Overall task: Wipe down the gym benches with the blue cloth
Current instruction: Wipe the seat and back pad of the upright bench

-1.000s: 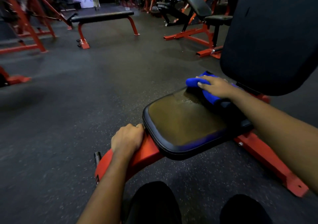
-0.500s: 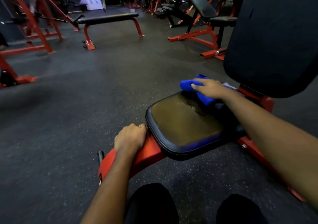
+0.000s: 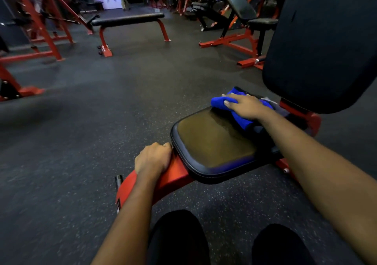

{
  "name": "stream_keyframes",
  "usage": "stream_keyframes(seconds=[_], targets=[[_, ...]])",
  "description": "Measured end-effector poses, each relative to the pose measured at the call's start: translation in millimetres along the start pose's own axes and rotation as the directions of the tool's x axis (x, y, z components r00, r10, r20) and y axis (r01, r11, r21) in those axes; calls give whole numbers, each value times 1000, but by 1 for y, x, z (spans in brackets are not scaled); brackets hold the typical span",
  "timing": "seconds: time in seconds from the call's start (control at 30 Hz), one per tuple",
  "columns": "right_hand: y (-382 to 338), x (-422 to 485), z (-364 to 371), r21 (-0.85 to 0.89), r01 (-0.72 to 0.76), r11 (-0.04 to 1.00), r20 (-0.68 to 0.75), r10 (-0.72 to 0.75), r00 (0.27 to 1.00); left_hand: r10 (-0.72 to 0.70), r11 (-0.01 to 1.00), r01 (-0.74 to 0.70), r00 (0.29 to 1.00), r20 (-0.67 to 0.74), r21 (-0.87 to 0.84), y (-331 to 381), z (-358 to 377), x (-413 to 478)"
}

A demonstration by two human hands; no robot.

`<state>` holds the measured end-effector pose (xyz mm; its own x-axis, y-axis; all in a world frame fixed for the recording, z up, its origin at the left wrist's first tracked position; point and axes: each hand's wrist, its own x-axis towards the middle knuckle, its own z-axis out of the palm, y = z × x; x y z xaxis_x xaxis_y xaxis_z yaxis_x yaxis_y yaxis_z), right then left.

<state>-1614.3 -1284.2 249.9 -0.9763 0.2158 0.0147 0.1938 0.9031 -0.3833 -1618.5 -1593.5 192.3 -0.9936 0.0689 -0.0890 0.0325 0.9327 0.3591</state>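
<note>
a: where's the blue cloth (image 3: 221,101)?

b: bunched up on the far end of the seat pad (image 3: 210,140), close under the big black backrest (image 3: 326,46). the right hand (image 3: 245,106) lies on top of it, fingers curled over the roll and pressing it onto the pad.

a: and the other hand?

b: the left hand (image 3: 153,158) is clenched around the red frame (image 3: 173,178) just at the near corner of the seat pad, knuckles up, touching the pad's edge.

a: how does the pad look?

b: black around the rim, with a brownish shine across the top. there's a darker, speckled patch right beside the cloth.

a: anything else on that gym bench?

b: only the cloth and the hands. the backrest is tilted up at the right, and the red frame runs under it to the floor (image 3: 81,132), which is dark speckled rubber.

a: what's around?

b: the person's dark-clad knees (image 3: 177,234) at the bottom edge. well apart, across the floor, a flat bench (image 3: 128,20) with red legs, and to its right an incline bench (image 3: 234,1) on a red base. red racks (image 3: 40,20) stand at the far left, too blurred to tell more.
</note>
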Motion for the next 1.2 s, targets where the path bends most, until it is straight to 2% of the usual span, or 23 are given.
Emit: stream_keyframes(seconds=[0.1,0.17,0.23,0.3,0.37,0.43,0.47,0.53,0.6,0.7,0.77,0.83,0.9,0.97,1.03,1.1,1.2], targets=[[-21,-20,19,87,147,985,63,-153,986,-4,1000,4,1000,6,1,1,-1,-2],[-28,-50,19,138,304,943,102,-319,942,-6,1000,6,1000,0,-1,0,-1,-2],[-21,-76,9,212,366,906,120,-396,910,-14,1000,14,1000,0,3,-1,-1,-3],[-1,-77,-4,242,272,931,20,-285,958,-16,1000,16,1000,0,5,0,0,-1],[11,-55,-11,129,89,988,-86,-78,993,-16,1000,16,1000,-1,8,1,0,-1],[-1,-35,-7,-54,-49,997,-40,47,998,-15,1000,15,1000,1,9,2,0,0],[-13,-28,0,-114,-40,993,-12,38,999,-12,1000,12,1000,3,7,2,0,0],[-40,-30,16,-130,71,989,22,-68,997,-1,1000,1,1000,13,1,2,-2,-1],[-65,-54,29,-66,215,974,56,-211,976,2,1000,-2,1000,28,3,1,-3,-4],[-80,-111,40,10,424,906,41,-424,905,7,1000,-7,999,48,2,-1,-6,-7],[-69,-139,36,74,475,877,25,-478,878,24,1000,-24,998,56,-2,-2,-9,-8],[-41,-144,25,82,369,926,4,-371,929,49,999,-48,996,80,-8,-3,-11,-7],[-7,-126,12,18,123,992,-58,-122,991,84,996,-83,989,122,-10,-5,-11,-4],[16,-90,-3,-79,-152,985,-103,143,984,111,994,-111,983,147,-10,-8,-10,0],[16,-52,-14,-113,-305,946,-83,297,951,124,992,-125,984,125,-5,-8,-8,2],[-5,-19,-11,-118,-322,939,-40,320,947,123,992,-123,989,87,-4,-7,-6,1],[-64,-1,14,-149,-130,980,6,132,991,117,993,-116,992,57,-11,-6,-5,-1]])
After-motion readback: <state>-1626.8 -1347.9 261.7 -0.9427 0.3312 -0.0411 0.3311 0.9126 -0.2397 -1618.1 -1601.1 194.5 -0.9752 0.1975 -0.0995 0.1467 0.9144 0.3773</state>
